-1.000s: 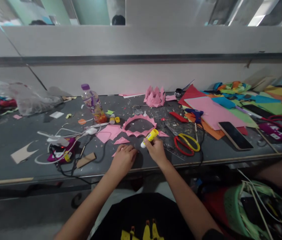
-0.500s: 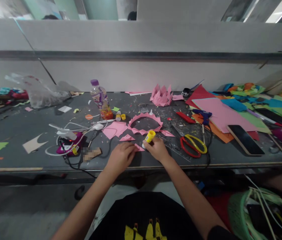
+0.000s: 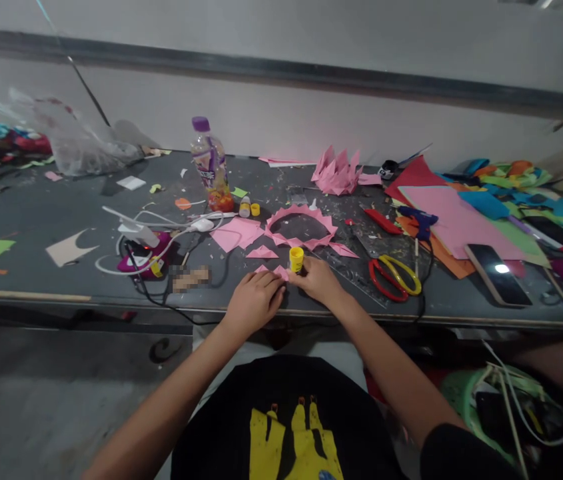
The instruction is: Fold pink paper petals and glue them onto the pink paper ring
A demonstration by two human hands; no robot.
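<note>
My right hand (image 3: 320, 283) grips a yellow glue stick (image 3: 296, 260), held nearly upright at the front of the table. Beside it, my left hand (image 3: 256, 300) has its fingers curled together over a small folded pink paper piece (image 3: 279, 272); the hand hides much of the paper. The tips of both hands nearly meet at this piece. Just beyond lies another folded pink triangle (image 3: 262, 252). Further back sits a pink zigzag paper ring (image 3: 328, 235), with a folded pink point (image 3: 344, 250) by its right side.
Left of the ring are pink sheets (image 3: 235, 233) and a drink bottle (image 3: 212, 170). A purple power strip (image 3: 147, 257) with white cables lies left. A spiky pink paper form (image 3: 337, 173) stands behind. On the right are scissors (image 3: 395, 279), a glue gun (image 3: 418, 220) and a phone (image 3: 497, 275).
The glue stick has gone from tilted to nearly upright. My left hand has come closer to my right over the pink piece. The view has tipped downward.
</note>
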